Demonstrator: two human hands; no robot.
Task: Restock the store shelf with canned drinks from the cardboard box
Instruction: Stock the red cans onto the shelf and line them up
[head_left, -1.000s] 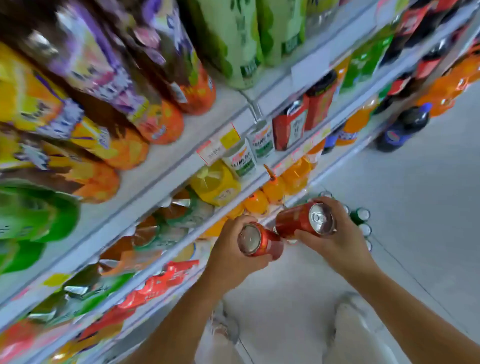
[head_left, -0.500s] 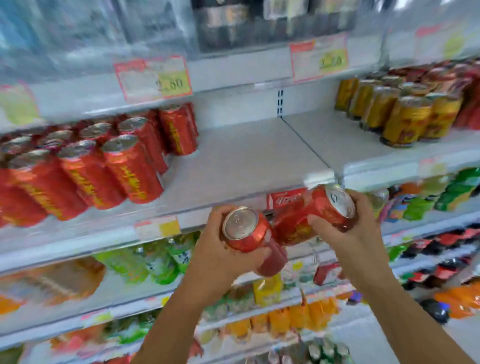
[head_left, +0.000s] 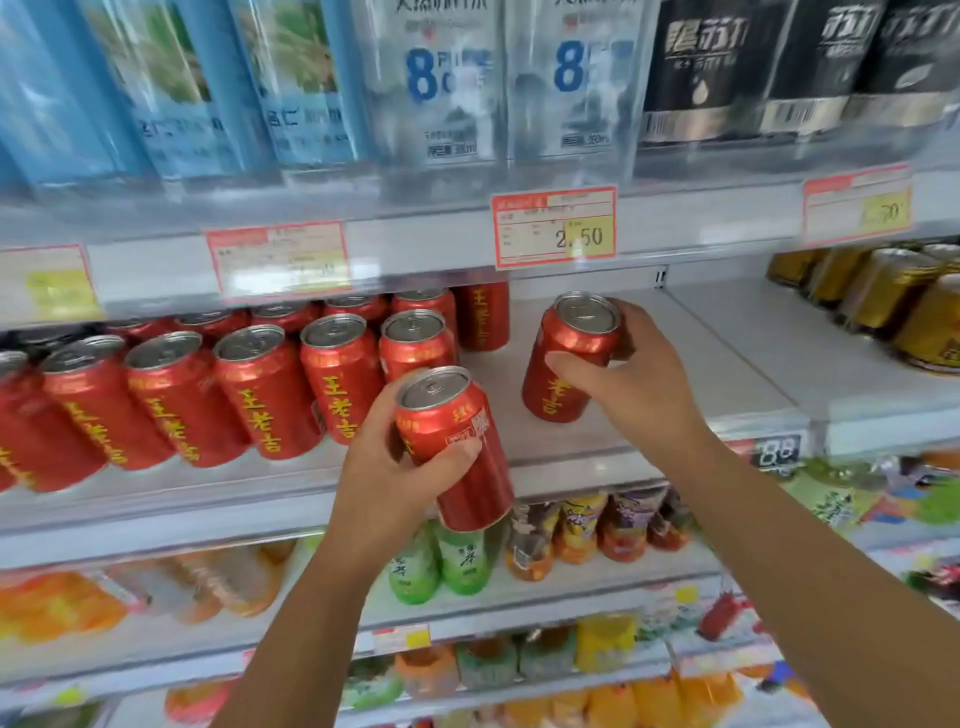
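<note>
Right now my right hand (head_left: 639, 384) curls round a red can (head_left: 566, 364) that seems to stand on the shelf (head_left: 649, 415). My left hand (head_left: 384, 483) grips a second can (head_left: 457, 452), tilted, before the shelf edge, beside the row of red cans (head_left: 260, 395).

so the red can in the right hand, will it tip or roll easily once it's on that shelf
Probably stiff and fairly heavy: the red can looks sealed. Tall for its base and tilted in the right hand, it could tip if nudged. On its side it would likely roll on the smooth shelf.
</note>
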